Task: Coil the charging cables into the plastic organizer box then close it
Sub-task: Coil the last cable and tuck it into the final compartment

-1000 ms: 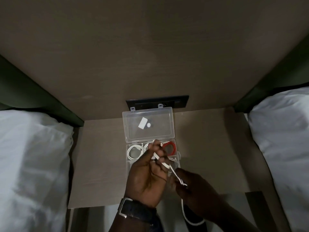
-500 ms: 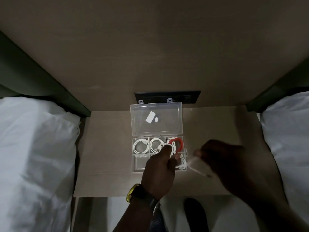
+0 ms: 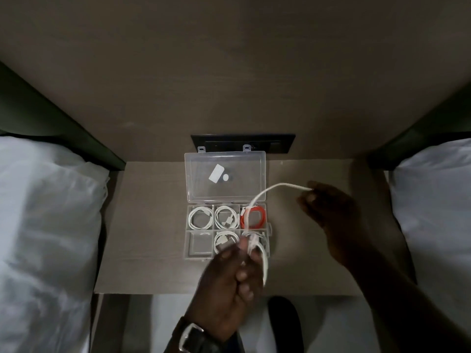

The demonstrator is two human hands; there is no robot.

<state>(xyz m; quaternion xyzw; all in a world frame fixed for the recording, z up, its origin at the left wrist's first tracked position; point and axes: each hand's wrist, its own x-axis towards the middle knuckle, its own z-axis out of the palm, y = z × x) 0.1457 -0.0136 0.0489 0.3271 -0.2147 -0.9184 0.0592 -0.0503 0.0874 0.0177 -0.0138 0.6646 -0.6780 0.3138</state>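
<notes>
White cable (image 3: 265, 193): part-coiled, pinched in left hand (image 3: 229, 278) over organizer box (image 3: 200, 247), free end nipped by right hand (image 3: 328, 210) fingertips. Risk: springy loops unwinding, snagging red cable (image 3: 253, 218) in rear-right compartment; lid (image 3: 224, 177) won't shut.

White cable (image 3: 265, 193) between left hand (image 3: 229, 284) and right hand (image 3: 328, 210), above open organizer box (image 3: 226, 229).

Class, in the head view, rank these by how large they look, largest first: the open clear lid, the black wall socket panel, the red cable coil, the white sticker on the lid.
1. Clear lid
2. Black socket panel
3. Red cable coil
4. White sticker
</notes>
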